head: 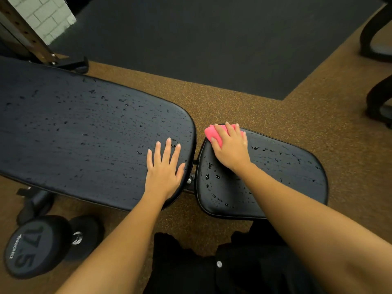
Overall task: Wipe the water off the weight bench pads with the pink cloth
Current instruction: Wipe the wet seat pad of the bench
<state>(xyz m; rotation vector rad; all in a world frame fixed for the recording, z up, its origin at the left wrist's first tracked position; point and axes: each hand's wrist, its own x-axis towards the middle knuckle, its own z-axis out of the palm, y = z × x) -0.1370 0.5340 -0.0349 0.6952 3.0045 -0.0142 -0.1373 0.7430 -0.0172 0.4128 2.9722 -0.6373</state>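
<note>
Wet seat pad point(286, 177) carries pink cloth point(212, 133) beneath right hand's point(231, 149) grasping fingers point(230, 129); left hand point(164, 172) lies splayed.

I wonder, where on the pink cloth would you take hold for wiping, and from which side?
I would grip the pink cloth from above, across its bunched middle, much as the right hand does: it lies wadded on the seat pad's far left corner, so the fingers can curl over the top while the thumb tucks against its left edge.
</note>
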